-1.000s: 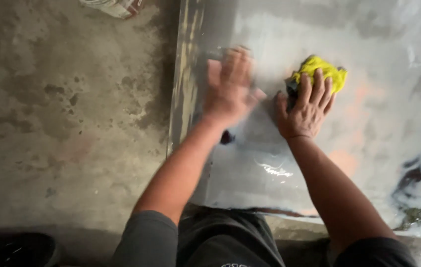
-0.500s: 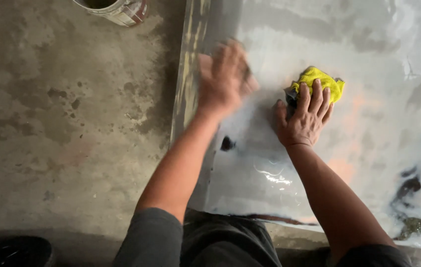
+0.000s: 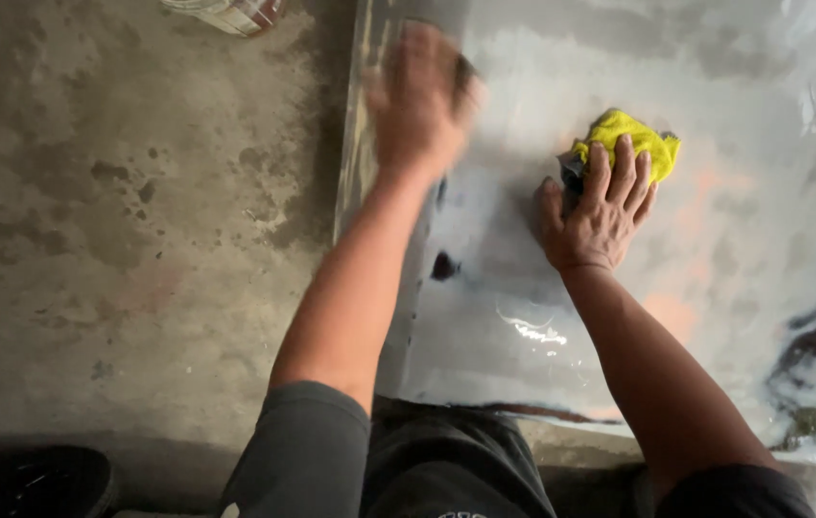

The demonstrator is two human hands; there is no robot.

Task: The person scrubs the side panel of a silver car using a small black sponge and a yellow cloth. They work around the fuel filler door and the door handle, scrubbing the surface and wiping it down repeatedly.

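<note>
Looking straight down from head height, a person kneels or crouches at the near edge of a large, shiny grey metal sheet (image 3: 715,288) lying flat on a stained concrete floor (image 3: 139,240). The sheet fills the right half of the view; the bare floor fills the left.

The person's right hand (image 3: 598,213) rests palm down on the sheet, its fingers (image 3: 619,173) spread open and pressing on a crumpled bright yellow cloth (image 3: 630,139), which lies on the sheet just beyond the fingertips, in the far middle of the view. The flat, spread pressure looks meant to pin the cloth to the slick surface and to steady the body's weight.

The left hand (image 3: 419,101) is further left and further away, near the sheet's left edge. It is blurred with motion, so I cannot tell whether its fingers are open or closed, nor whether it holds anything; a dark shape shows at its far side. It seems to be rubbing the metal.

A small dark blot (image 3: 443,266) marks the sheet between the two forearms, and a bright glare patch (image 3: 534,331) sits nearer the body. Dark smears (image 3: 801,350) stain the sheet's near right part. At the far left edge of the view, part of a tin can (image 3: 225,11) stands on the floor. A black rounded object (image 3: 29,482) lies at the near left corner.
</note>
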